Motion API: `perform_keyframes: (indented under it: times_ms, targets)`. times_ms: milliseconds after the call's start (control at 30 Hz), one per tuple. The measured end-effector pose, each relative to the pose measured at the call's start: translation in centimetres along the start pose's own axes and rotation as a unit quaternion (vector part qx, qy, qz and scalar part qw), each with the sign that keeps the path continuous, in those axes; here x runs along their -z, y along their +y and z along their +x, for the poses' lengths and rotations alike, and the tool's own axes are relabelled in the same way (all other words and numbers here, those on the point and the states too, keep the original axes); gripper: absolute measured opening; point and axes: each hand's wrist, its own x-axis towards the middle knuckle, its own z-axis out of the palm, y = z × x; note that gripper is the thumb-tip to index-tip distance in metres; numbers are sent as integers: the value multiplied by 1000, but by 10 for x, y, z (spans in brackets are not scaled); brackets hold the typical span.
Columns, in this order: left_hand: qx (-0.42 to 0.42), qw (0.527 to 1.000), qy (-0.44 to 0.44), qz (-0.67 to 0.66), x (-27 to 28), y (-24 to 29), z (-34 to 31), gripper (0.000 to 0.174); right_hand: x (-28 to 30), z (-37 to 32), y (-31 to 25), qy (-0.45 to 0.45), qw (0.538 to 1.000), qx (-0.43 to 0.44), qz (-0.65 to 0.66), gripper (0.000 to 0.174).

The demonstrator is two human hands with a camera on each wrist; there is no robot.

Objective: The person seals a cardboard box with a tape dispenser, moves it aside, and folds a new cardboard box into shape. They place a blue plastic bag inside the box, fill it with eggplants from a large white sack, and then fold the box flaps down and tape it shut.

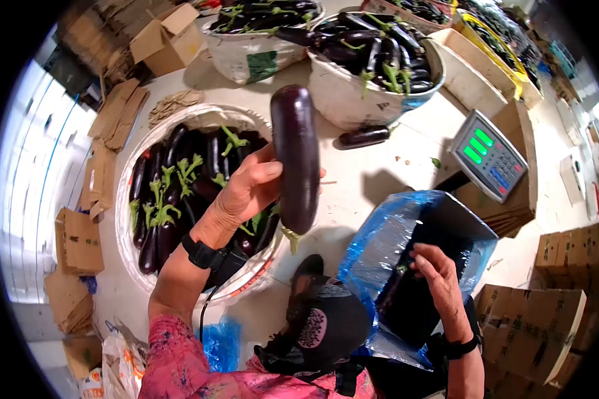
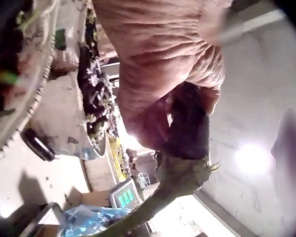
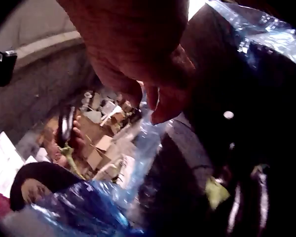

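Observation:
My left hand (image 1: 251,186) grips a large dark purple eggplant (image 1: 295,153), its fat end up and green stem down. In the left wrist view, the fingers (image 2: 153,118) wrap round the eggplant near its green cap (image 2: 182,173). My right hand (image 1: 439,286) hovers over a box lined with blue plastic (image 1: 373,229), fingers loosely bent with nothing between them. Inside that dark box lie eggplants (image 3: 262,197), partly lost in shadow. Below my left forearm stands a round white tub (image 1: 128,246) full of eggplants with green stems.
A digital scale (image 1: 489,156) with green digits stands beyond the lined box. Two more filled white tubs (image 1: 353,100) are at the back, with a single eggplant (image 1: 364,137) on the floor before them. Cardboard boxes (image 1: 532,326) stack at right; more cardboard (image 1: 80,239) lies left.

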Motion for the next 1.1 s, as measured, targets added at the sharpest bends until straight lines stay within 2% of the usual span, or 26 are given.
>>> perform_keyframes:
  times_ms: [33, 100, 133, 167, 233, 267, 300, 367, 400, 433, 533, 567, 633, 667, 767, 800, 900, 1033, 1100]
  targets:
    - [6, 1000, -13, 21, -14, 2, 10, 64, -3, -2, -23, -3, 1000, 22, 17, 40]
    - [-2, 992, -46, 119, -32, -3, 34, 59, -10, -5, -55, -14, 997, 59, 56, 38]
    - [-32, 988, -51, 145, -54, -5, 39, 60, -11, -4, -61, -43, 993, 84, 73, 46]
    - [-25, 986, -58, 152, -73, -4, 42, 62, -15, -7, -74, -52, 989, 118, 69, 57]
    - [9, 988, -87, 124, -101, -9, 44, 66, -17, -5, -82, -58, 983, 168, 54, 73]
    - [25, 987, -100, 122, -108, -14, 44, 71, -20, -6, -82, -56, 977, 199, 60, 76]
    - [44, 985, -133, 104, -112, -21, 46, 69, -22, -6, -80, -57, 970, 228, 66, 79]
    - [66, 976, -151, 145, -126, -29, 42, 68, -25, -16, -88, -64, 969, 219, 93, 84]
    - [22, 974, -154, 162, -135, -38, 41, 66, -21, -18, -86, -52, 971, 220, 80, 83]
    - [-2, 959, -155, 238, -137, -44, 43, 65, -18, -18, -77, -25, 972, 220, 82, 79]
    - [-73, 896, -134, 417, -142, -57, 50, 58, 10, -31, -63, 32, 986, 158, 52, 71]
    - [-56, 907, -129, 398, -135, -64, 51, 51, 17, -41, -66, 32, 991, 111, 72, 67]
    - [112, 944, -161, 266, -118, -67, 52, 43, 33, -51, -51, 53, 998, 39, 5, 63]
    - [139, 935, -140, 296, -116, -65, 50, 38, 38, -53, -36, 67, 997, 24, -31, 64]
    - [140, 925, -100, 339, -92, -81, 45, 37, 46, -45, -11, 53, 980, -108, -158, 70]
    - [141, 929, -87, 332, -82, -87, 44, 37, 46, -36, 12, 57, 979, -97, -169, 71]
    - [148, 936, -47, 317, -60, -99, 34, 38, 34, -3, 47, 90, 963, -142, -211, 67]
    - [173, 938, 10, 300, -29, -113, 8, 32, 30, 38, 120, 151, 950, -212, -174, 62]
    - [188, 936, 39, 296, -18, -115, -8, 32, 30, 50, 160, 168, 950, -182, -192, 62]
